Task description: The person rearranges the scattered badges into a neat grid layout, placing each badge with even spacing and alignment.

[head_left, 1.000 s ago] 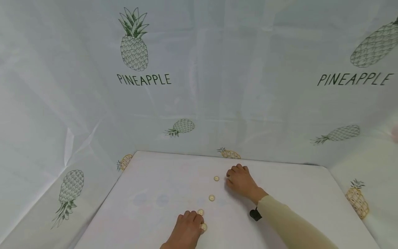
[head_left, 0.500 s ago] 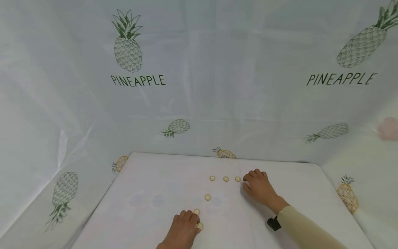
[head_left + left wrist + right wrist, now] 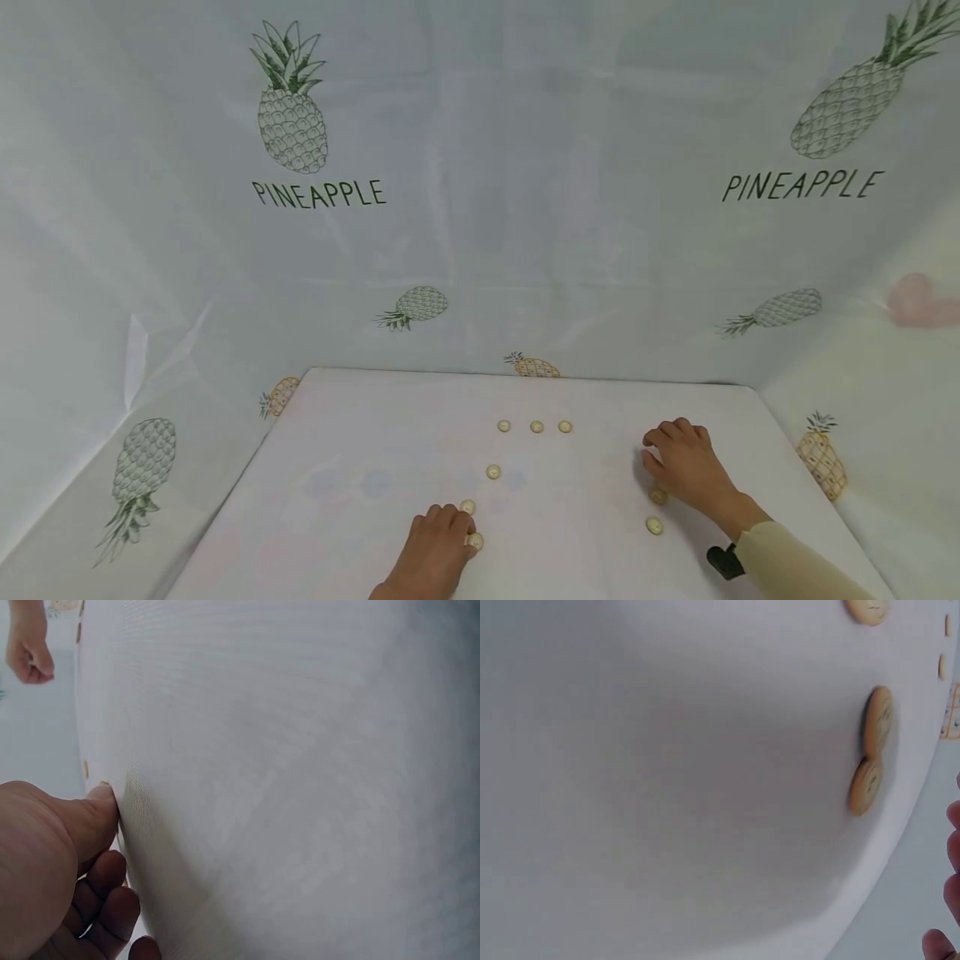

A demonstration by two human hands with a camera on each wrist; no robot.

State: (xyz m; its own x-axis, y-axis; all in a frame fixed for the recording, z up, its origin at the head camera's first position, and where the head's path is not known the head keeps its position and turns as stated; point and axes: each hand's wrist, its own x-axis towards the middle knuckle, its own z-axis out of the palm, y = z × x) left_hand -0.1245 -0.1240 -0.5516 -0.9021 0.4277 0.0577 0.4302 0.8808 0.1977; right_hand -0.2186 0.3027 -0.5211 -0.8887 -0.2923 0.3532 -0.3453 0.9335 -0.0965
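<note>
My left hand (image 3: pixel 431 546) rests low on the table, its thumb and index finger pinching a round beige disc (image 3: pixel 477 542) with faint marks. Just beyond its fingertips lies another disc (image 3: pixel 467 507). In the left wrist view, the thumb (image 3: pixel 97 814) reaches the tabletop and the other fingers curl beneath. My right hand (image 3: pixel 684 462) hovers at the right, fingers loosely bent, holding nothing that shows. By its wrist lie a partly covered disc (image 3: pixel 658 497) and a disc (image 3: pixel 654 526). Two touching discs, one farther (image 3: pixel 877 721) and one nearer (image 3: pixel 865 786), appear in the right wrist view.
One disc (image 3: pixel 492 472) lies mid-table. Toward the back stands a row of discs: left (image 3: pixel 503 426), middle (image 3: pixel 536 427), right (image 3: pixel 565 427). White cloth with pineapple prints (image 3: pixel 292 125) hangs around the white table (image 3: pixel 360 500).
The right hand has moved right, away from the back row. Two row discs that did not show at first are visible, as are discs by the right wrist. The left hand stays put.
</note>
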